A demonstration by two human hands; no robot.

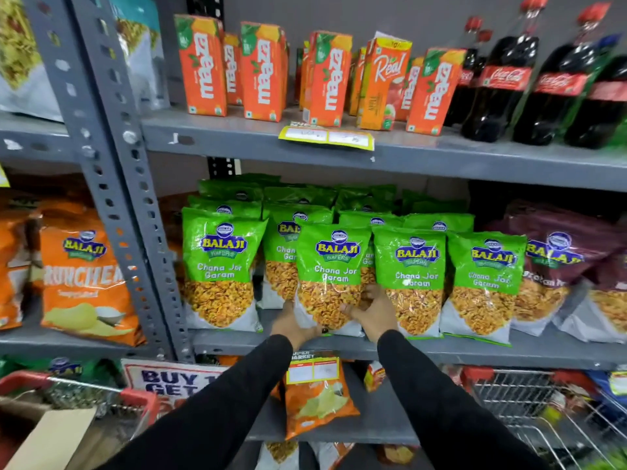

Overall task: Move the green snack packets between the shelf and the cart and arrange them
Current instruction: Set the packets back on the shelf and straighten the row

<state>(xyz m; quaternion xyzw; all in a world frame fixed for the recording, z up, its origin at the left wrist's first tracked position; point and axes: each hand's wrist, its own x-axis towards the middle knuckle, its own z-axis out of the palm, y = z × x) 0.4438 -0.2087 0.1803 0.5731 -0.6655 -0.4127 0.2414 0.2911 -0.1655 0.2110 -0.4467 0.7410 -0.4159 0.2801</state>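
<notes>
Both hands, left hand [294, 323] and right hand [375, 308], grip the front green packet [330, 278] low; they should square its base on the shelf [475, 351] (neighbours crowd close).

The green snack packets [412, 279] stand upright in rows on the middle shelf [475, 351], each with a green top printed "Balaji Wafers Chana Jor Garam", a clear window showing yellow-orange snack, and a white base. Five stand along the shelf's front edge, with more rows packed behind them toward the back; the leftmost front packet [220, 269] stands just beside the shelf's left upright. The second front packet [330, 276] stands at the front edge, tilted slightly and overlapping the one behind it, with both hands touching its lower sides.
</notes>
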